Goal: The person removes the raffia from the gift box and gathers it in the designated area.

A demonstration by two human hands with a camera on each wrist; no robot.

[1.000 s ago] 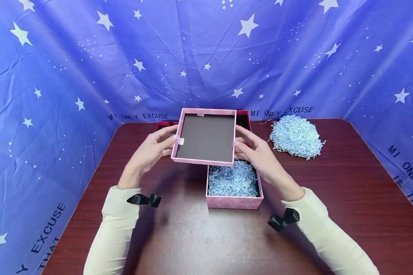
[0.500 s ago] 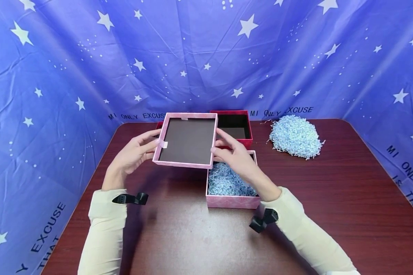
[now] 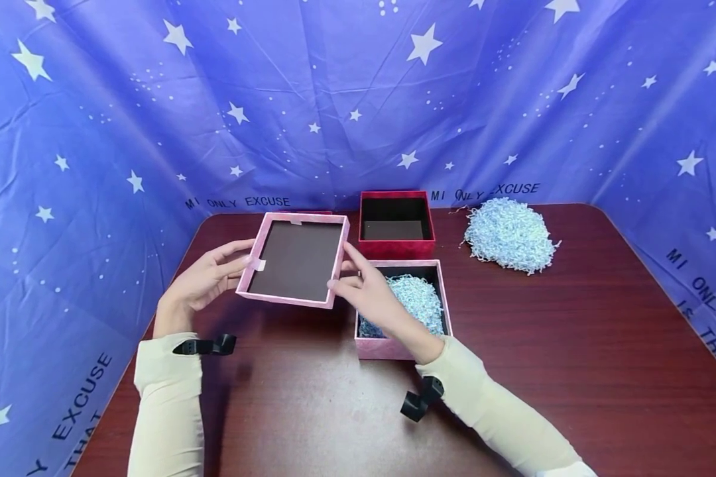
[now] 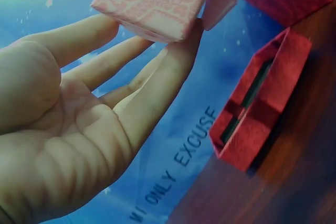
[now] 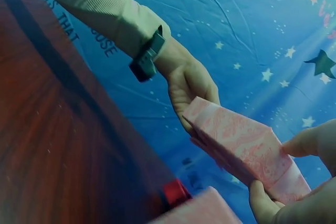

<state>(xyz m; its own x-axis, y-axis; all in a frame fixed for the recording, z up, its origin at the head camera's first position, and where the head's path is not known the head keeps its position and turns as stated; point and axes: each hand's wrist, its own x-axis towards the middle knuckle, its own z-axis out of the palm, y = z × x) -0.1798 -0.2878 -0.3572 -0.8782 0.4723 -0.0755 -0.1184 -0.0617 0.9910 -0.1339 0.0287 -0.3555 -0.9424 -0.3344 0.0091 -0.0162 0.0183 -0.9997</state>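
And here we have it, both hands busy with one thing: the lid (image 3: 298, 258), pink, held up off the surface (image 3: 298, 404), just left of the pink box (image 3: 388, 349). The left hand (image 3: 199, 281) has its far side rim, thumb on top near a small white tab, fingers spread behind. The right hand (image 3: 372, 295) pinches the opposite rim between thumb and fingers, its wrist crossing over the pink box and hiding part of it. A firm grasp on both sides, the lid tilted, dark inside facing the person!

Down in the pink box, a bed of pale blue shreds (image 3: 420, 301) against dark inner walls. Directly beyond the pink box, close behind, stands the red box (image 3: 396, 250), open, its black interior showing. Left of that and beyond the pink box, a red lid (image 4: 278, 95), mostly screened by the pink one from up front, but plain from the left wrist. And look beyond and right of the pink box: a loose heap (image 3: 509, 235) of the same blue shreds, right before the starry curtain (image 3: 310, 99).
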